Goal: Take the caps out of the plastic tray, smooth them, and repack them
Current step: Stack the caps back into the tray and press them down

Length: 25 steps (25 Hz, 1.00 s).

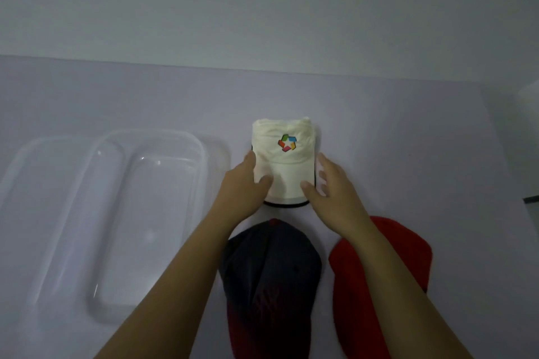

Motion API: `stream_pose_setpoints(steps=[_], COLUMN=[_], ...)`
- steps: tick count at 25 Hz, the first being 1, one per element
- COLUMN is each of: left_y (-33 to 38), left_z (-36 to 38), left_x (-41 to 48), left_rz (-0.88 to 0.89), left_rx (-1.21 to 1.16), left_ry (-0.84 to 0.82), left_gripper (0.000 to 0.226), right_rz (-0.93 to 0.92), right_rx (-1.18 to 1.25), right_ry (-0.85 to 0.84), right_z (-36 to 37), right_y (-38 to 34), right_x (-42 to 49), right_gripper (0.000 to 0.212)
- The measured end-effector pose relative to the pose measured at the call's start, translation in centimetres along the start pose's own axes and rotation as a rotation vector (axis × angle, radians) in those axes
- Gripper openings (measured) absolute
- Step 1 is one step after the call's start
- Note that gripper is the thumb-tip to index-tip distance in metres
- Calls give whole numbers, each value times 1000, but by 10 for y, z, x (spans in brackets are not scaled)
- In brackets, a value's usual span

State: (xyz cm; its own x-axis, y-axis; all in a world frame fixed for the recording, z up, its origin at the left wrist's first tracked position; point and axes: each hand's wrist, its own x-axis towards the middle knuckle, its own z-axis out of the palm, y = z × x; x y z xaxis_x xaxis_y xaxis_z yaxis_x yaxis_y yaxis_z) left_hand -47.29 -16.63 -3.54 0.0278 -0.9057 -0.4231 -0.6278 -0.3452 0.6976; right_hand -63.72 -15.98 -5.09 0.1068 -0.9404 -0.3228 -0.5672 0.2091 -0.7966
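A cream cap (284, 154) with a multicoloured star logo lies folded flat on the table, brim toward me. My left hand (243, 186) grips its left edge, thumb on top of the brim. My right hand (331, 186) grips its right edge the same way. A dark navy cap (271, 271) with a red brim lies nearer to me, between my forearms. A red cap (408, 248) lies to its right, partly hidden by my right forearm. The clear plastic tray (96, 204) stands to the left with nothing in it.
The pale table (408, 125) meets a plain wall at the back. Its right edge runs down the right side of the view. A clear lid or second tray (26, 172) seems to lie under the tray's left side.
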Motion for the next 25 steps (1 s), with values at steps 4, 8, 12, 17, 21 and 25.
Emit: stream_pose_setpoints(steps=[4, 8, 12, 17, 21, 25], left_y=[-19, -56, -67, -66, -69, -74], left_z=[-6, 19, 37, 44, 50, 54], left_x=[-44, -73, -78, -80, -81, -82], left_rz=[-5, -149, -150, -90, -40, 9], left_rx=[-49, -46, -211, -376, -447, -510], left_ry=[10, -15, 129, 241, 314, 352], left_gripper=[49, 60, 35, 33, 33, 32], right_rz=[61, 231, 316, 341, 295, 224], right_rx=[74, -18, 54, 153, 165, 206], right_ry=[-144, -351, -448, -551, -570, -555], right_z=[2, 24, 36, 35, 38, 43], right_y=[-10, 8, 8, 5, 4, 7], right_x=[-56, -62, -56, -50, -51, -54], right_gripper=[56, 80, 70, 87, 72, 70])
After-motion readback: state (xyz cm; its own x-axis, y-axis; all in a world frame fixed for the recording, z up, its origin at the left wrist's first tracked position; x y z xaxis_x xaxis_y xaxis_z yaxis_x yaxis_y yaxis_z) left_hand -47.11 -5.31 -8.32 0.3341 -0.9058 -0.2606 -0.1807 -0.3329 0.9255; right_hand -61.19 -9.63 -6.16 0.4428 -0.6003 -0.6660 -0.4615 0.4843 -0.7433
